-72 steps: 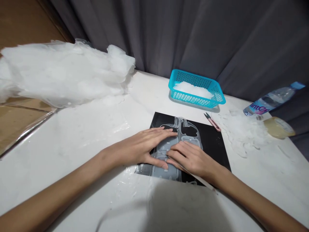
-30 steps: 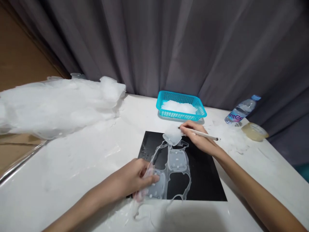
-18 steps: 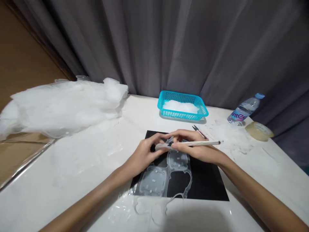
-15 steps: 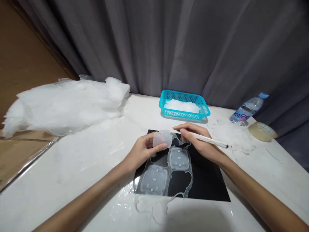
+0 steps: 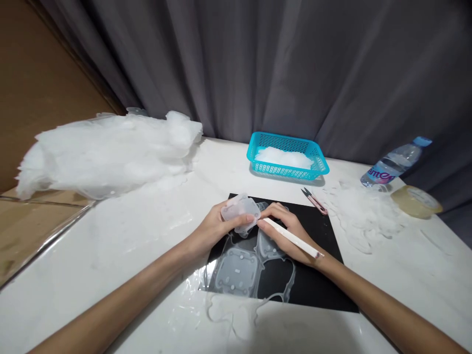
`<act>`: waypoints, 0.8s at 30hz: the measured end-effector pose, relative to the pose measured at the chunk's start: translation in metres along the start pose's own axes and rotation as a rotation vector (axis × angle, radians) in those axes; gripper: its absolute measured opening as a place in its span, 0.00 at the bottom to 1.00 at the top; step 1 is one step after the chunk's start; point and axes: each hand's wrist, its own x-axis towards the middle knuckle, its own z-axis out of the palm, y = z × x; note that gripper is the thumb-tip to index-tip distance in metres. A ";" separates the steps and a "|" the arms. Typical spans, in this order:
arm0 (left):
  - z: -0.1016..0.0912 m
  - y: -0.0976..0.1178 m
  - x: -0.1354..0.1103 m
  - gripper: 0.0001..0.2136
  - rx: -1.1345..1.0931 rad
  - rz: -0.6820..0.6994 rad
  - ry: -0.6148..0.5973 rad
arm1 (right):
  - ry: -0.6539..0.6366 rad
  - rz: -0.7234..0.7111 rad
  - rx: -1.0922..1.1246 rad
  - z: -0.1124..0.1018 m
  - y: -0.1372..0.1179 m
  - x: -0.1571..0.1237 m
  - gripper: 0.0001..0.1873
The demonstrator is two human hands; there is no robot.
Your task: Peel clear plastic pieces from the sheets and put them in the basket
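Blue-capped bottle (image 5: 394, 164) near tape roll (image 5: 415, 202); grey curtain (image 5: 254, 64) behind; cardboard (image 5: 44, 83) at left.

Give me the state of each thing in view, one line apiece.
Left hand: closed on translucent plastic
Right hand: gripping the white tool
Translucent plastic: held above the black mat
White tool: slanted, its tip unclear
Black mat: flat, partly covered
Translucent sheet: partly on the mat, overhanging its near edge
Basket: upright, holding white pieces
Snips: blades parted
Bottle: capped
Tape roll: lying flat
Scraps: loosely heaped
White pile: heaped
Curtain: hanging in folds
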 end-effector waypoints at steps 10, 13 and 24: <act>0.014 0.011 -0.011 0.17 0.095 0.025 0.099 | -0.072 0.172 0.190 0.002 -0.004 0.001 0.13; 0.019 0.012 -0.013 0.17 0.110 0.034 0.114 | -0.120 0.176 0.251 0.000 -0.003 0.002 0.15; 0.013 0.005 -0.007 0.15 0.247 0.146 0.130 | -0.187 0.161 0.209 -0.005 -0.006 0.004 0.15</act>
